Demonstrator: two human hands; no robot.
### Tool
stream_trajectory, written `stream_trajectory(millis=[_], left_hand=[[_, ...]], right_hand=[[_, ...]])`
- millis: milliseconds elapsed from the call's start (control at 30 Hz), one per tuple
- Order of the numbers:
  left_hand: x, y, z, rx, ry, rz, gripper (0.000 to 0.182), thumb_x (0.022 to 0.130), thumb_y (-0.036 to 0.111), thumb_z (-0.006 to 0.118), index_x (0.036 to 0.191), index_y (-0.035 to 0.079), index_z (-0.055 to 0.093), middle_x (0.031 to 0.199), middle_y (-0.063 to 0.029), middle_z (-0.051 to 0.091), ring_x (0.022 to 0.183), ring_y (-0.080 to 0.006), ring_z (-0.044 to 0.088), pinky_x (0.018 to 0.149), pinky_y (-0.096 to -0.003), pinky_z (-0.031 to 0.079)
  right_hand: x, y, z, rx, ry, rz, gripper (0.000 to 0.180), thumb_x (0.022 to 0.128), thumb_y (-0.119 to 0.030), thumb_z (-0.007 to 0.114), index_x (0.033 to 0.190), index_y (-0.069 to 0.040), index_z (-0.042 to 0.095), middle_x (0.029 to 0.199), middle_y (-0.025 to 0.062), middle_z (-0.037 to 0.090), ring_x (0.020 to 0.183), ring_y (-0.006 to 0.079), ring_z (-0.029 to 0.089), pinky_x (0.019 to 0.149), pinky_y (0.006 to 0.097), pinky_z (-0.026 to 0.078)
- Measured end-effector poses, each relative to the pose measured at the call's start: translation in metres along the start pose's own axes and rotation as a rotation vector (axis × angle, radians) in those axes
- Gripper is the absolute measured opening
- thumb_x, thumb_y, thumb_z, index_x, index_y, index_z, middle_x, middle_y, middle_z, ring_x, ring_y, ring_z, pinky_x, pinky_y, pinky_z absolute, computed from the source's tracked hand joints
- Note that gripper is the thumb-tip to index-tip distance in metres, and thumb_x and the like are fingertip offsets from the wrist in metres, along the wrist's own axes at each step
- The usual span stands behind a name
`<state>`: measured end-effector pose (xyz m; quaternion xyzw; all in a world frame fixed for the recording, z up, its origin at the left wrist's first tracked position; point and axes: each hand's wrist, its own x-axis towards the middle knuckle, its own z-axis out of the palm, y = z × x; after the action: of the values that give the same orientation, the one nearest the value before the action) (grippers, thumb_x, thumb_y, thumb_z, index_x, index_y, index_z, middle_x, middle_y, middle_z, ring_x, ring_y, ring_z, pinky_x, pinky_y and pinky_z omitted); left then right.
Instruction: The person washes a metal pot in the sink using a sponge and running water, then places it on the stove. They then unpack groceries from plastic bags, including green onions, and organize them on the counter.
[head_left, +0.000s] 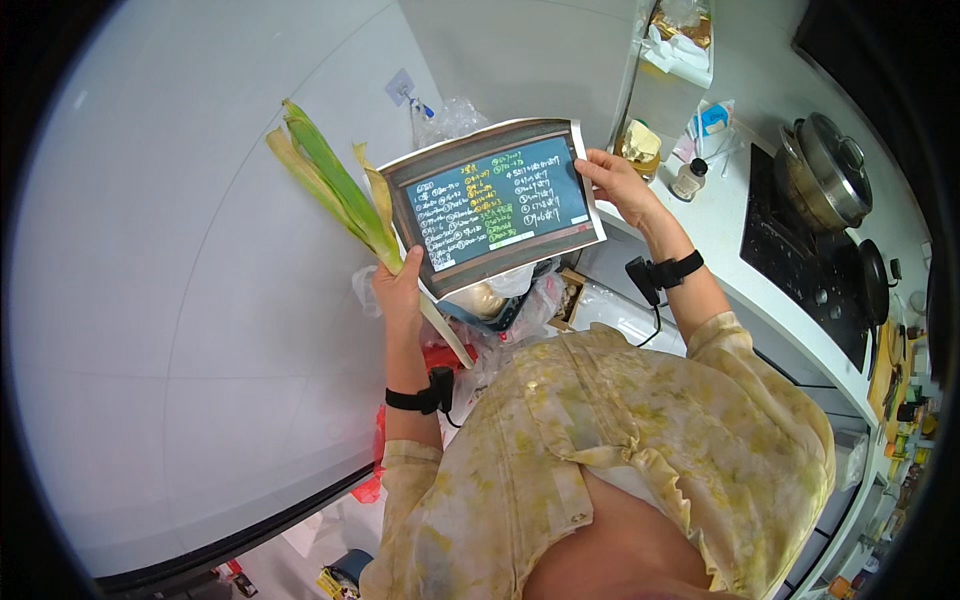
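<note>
A printed sheet of paper (491, 210), showing a dark board covered in coloured handwriting, is held up between my two hands. My left hand (399, 294) grips a long green onion (337, 187) and pinches the sheet's lower left edge. The onion's leafy top points up and left; its white stem (448, 334) slants down past the sheet. Fingers and thumb of my right hand (616, 182) close on the sheet's upper right edge. Black straps with small devices are on both wrists.
At right, a counter (697, 225) carries a small bottle (688, 180), a jar (641, 150) and a black cooktop (802, 262) with a lidded steel pot (817, 180) and a frying pan (871, 281). Below the sheet are a dark basket (504, 319), plastic bags and a cardboard box (568, 300). A wall rises at left.
</note>
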<state>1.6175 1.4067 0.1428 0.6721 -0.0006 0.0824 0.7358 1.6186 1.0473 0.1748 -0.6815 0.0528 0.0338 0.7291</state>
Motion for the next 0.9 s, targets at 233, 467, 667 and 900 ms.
stream_trajectory(millis=[233,467,667,900], left_hand=[[-0.007,0.001,0.008,0.137,-0.017,-0.151,0.022,0.088,0.012,0.07,0.107,0.003,0.065,0.094,0.0002,0.067,0.078,-0.0088,0.061,0.066,-0.0238,0.049],[-0.02,0.008,0.031,0.011,-0.04,-0.085,0.031,0.088,0.017,0.069,0.111,-0.001,0.06,0.075,-0.0008,0.06,0.055,-0.0052,0.047,0.049,-0.0201,0.037],[-0.023,0.021,0.029,-0.045,-0.19,-0.113,0.047,0.094,0.021,0.061,0.133,-0.003,0.048,0.086,-0.0114,0.067,0.05,-0.0034,0.044,0.047,-0.0187,0.035],[-0.013,0.012,0.029,-0.003,-0.185,-0.111,0.046,0.097,0.023,0.057,0.134,-0.002,0.048,0.103,-0.0187,0.068,0.049,-0.0025,0.04,0.047,-0.0185,0.034]], right_hand=[[-0.016,0.003,0.066,-0.283,0.073,-0.293,0.02,0.094,-0.019,0.061,0.108,-0.005,0.066,0.078,-0.0064,0.058,0.073,0.0029,0.051,0.063,0.0205,0.043],[-0.044,0.03,0.163,-0.704,-0.151,-0.661,0.077,0.075,-0.041,0.073,0.139,-0.009,0.043,0.135,0.0128,0.051,0.119,0.0333,0.05,0.094,0.0441,0.045],[-0.022,0.023,0.142,-0.656,-0.061,-0.602,0.046,0.082,-0.011,0.055,0.128,-0.017,0.057,0.113,0.012,0.064,0.095,0.0314,0.063,0.076,0.0418,0.053],[0.05,-0.01,0.014,-0.848,0.567,-0.621,0.041,0.083,-0.009,0.053,0.122,-0.021,0.062,0.088,0.0124,0.069,0.075,0.0317,0.066,0.065,0.0436,0.054]])
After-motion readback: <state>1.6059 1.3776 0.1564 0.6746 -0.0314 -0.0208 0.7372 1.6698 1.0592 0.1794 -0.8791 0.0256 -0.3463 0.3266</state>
